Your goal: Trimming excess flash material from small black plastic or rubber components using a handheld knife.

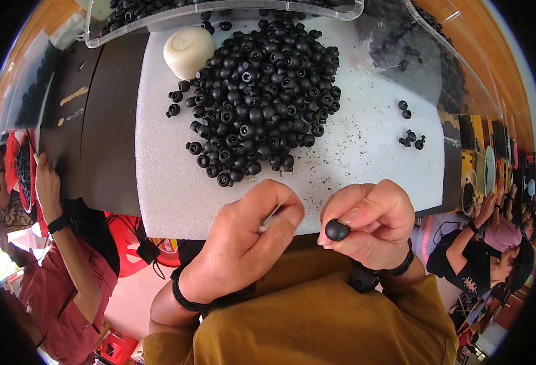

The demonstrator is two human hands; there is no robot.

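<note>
My right hand (382, 222) pinches a small round black rubber-like part (337, 230) between thumb and fingers, just over the near edge of the white foam sheet (170, 182). Beside it, my left hand (234, 243) is closed around a thin, light-coloured tool (270, 219). Most of that tool is hidden by the fingers, so its kind cannot be made out. Beyond both hands lies a large heap of similar black parts (265, 100), some with a round hole showing.
A cream-coloured rounded container (189, 52) stands at the heap's left. Clear plastic bins (231, 11) with black parts border the far side. A few loose parts (411, 139) and black crumbs lie on the right. People work at both sides, one arm (58, 201) at left.
</note>
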